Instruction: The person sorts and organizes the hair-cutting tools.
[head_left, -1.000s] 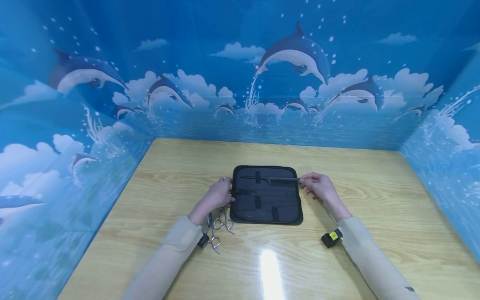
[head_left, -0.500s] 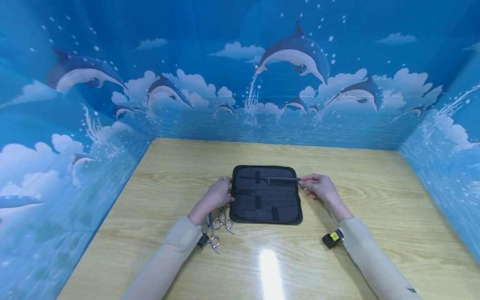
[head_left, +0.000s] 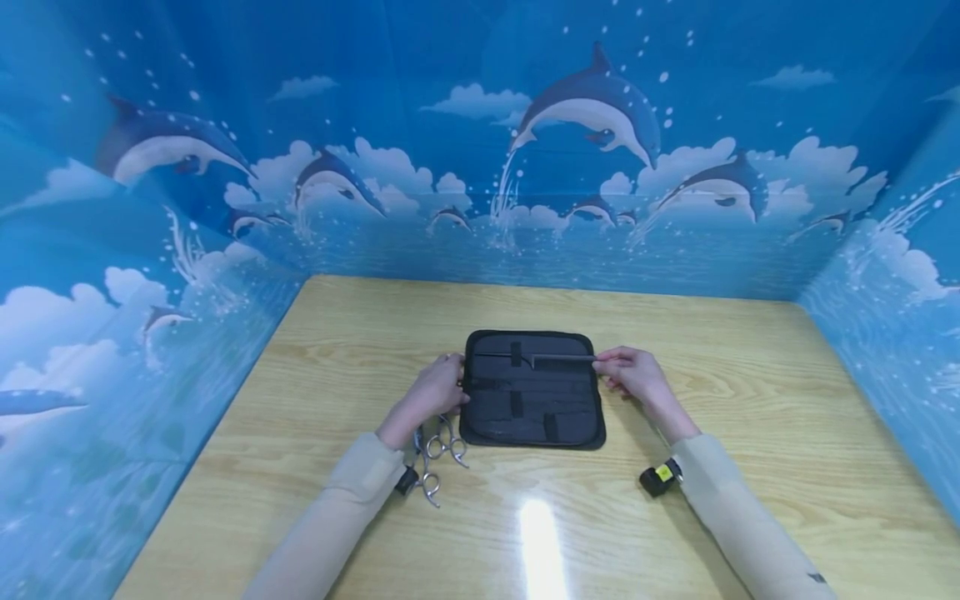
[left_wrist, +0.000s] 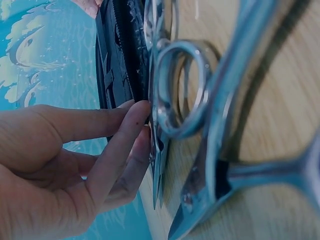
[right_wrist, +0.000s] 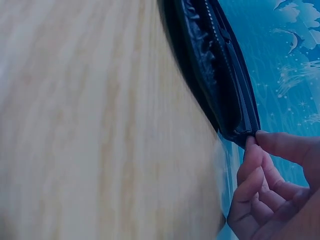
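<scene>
A black zip case (head_left: 487, 425) lies open on the table, its dark inner face with several elastic loops turned up. Across its upper part lies a dark tail comb (head_left: 566, 358), the thin tail pointing left and passing under a loop. My right hand (head_left: 636, 372) pinches the comb's right end at the case's right edge. At the opposite edge, my left hand (head_left: 431, 390) holds the case between thumb and fingers, as the left wrist view also shows. Silvery hairdressing scissors (head_left: 438, 450) lie beside my left wrist, partly hidden by it; their finger rings (left_wrist: 182, 90) show large in the left wrist view.
The wooden table (head_left: 712, 358) extends around the case. A blue dolphin-print cloth (head_left: 480, 208) stands behind it and along both sides. A bright light reflection falls on the table in front of the case.
My right hand has moved slightly left, and the comb has slid a little left with it, its tail reaching further past the loop. The left hand, case and scissors stay put.
</scene>
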